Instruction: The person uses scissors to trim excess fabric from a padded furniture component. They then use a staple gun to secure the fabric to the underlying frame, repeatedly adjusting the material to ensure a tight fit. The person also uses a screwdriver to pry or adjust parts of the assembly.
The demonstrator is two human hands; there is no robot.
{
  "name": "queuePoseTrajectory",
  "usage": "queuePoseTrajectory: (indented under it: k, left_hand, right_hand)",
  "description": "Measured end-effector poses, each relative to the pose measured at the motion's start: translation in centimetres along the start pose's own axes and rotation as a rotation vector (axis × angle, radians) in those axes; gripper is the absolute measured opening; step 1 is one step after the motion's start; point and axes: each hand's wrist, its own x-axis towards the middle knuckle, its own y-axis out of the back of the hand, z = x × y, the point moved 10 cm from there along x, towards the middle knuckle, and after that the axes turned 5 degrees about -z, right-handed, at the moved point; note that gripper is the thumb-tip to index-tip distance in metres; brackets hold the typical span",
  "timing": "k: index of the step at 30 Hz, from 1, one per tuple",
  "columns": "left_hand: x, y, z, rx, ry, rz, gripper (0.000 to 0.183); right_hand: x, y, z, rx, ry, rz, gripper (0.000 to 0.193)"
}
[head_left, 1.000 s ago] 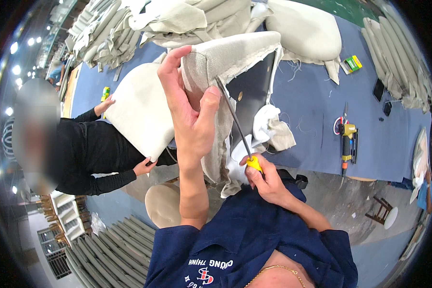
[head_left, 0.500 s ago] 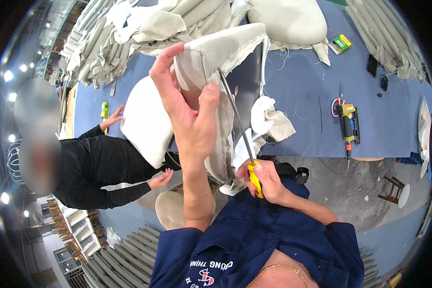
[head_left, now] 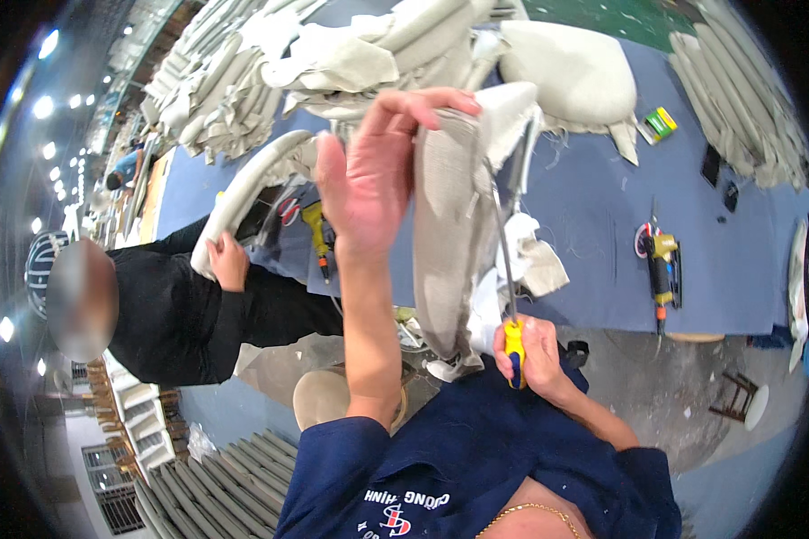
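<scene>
In front of me an upholstered seat cushion (head_left: 445,234) in grey-beige fabric stands edge-on, its loose cloth and white lining (head_left: 485,310) hanging on the right side. My left hand (head_left: 377,180) has its fingers hooked over the cushion's upper edge, while the thumb stands away from it. A screwdriver (head_left: 514,341) with a yellow and blue handle is gripped in my right hand (head_left: 539,355). Its long shaft points up along the cushion's right side, and the tip is at the fabric edge; whether it is tucked under cannot be told.
At left, a co-worker in black holds a pale cushion (head_left: 252,189) near a yellow nail gun (head_left: 317,232). Another nail gun (head_left: 662,269) lies on the blue table (head_left: 602,242) at right. Covered cushions (head_left: 571,72) pile up at the back. A stool (head_left: 737,400) stands on the floor.
The cushion has turned from showing its face to edge-on. My left thumb has come off it. The screwdriver moved slightly right and lower. The co-worker's cushion has turned on edge.
</scene>
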Motion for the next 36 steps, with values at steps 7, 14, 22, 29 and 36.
queuePoseTrajectory:
  k: [7,14,22,29,36]
  left_hand:
    - [-1.7,-1.3,-0.9,-0.282,-0.142,-0.274,0.116]
    - [-4.0,-2.5,1.4,-0.229,-0.202,-0.295,0.129]
    - [-4.1,-3.5,1.0,-0.350,-0.240,-0.317,0.145]
    - [-4.3,-2.8,0.6,-0.327,-0.192,-0.281,0.148]
    - [-4.1,-2.5,-0.2,-0.326,-0.177,-0.262,0.147]
  right_hand:
    - [0.0,2.3,-1.1,-0.437,0.148,0.222,0.051]
    - [0.1,2.1,-0.2,-0.274,0.041,0.222,0.060]
    - [-0.2,2.7,5.4,-0.065,-0.131,0.047,0.071]
    - [0.0,2.1,8.2,0.058,-0.292,-0.038,0.073]
    - [0.6,1.3,9.2,0.169,-0.381,-0.104,0.072]
